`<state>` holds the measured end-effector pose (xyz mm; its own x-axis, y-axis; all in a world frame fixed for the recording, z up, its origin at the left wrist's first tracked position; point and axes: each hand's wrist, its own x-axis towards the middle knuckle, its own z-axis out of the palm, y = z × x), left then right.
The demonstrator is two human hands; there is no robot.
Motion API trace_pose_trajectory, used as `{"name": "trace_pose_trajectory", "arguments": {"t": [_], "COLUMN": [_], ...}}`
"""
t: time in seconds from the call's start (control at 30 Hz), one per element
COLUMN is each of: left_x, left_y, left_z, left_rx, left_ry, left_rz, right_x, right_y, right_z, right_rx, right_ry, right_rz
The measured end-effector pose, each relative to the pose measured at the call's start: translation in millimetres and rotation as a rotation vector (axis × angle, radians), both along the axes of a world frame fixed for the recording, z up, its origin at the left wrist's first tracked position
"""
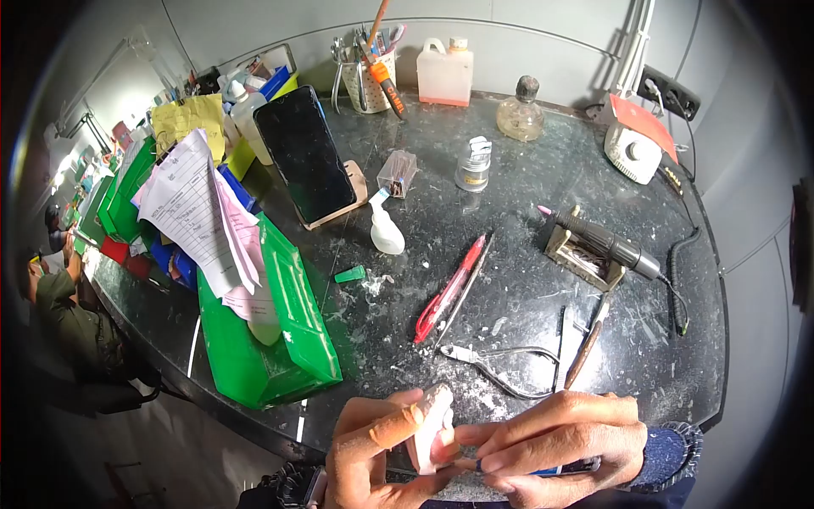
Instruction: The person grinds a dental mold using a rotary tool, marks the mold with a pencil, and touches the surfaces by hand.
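Near the bottom centre, my left hand (365, 450) is closed around a pale pink and white piece (428, 433) that looks like a dental cast. A bandage is wrapped on one of its fingers. To the right, my right hand (568, 441) pinches a thin blue tool (547, 470), whose tip points at the cast and is partly hidden by fingers. White dust and crumbs lie on the dark table (526, 204) just beyond both hands. Metal pliers (500, 360) with open handles rest above my right hand, beside a red pen (449, 293).
At the left stand a green bin (280, 339) and papers (191, 212). Further back are a phone (305, 153) on a stand, a white bottle (386, 229), a glass jar (473, 170) and a pink liquid container (445, 72). A handpiece (606, 246) lies at right. Another person (80, 331) sits far left.
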<state>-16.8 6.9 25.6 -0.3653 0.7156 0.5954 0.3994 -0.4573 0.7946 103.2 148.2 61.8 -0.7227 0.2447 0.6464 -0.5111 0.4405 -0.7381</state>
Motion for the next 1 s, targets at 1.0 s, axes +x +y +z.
{"name": "trace_pose_trajectory", "arguments": {"t": [1.0], "left_x": [0.0], "left_y": [0.7], "left_z": [-8.4], "left_rx": [-0.038], "left_ry": [-0.033], "left_rz": [-0.001], "right_x": [-9.0], "right_y": [-1.7], "right_z": [-17.5], "right_rx": [-0.006], "right_ry": [0.132], "right_rz": [0.012]}}
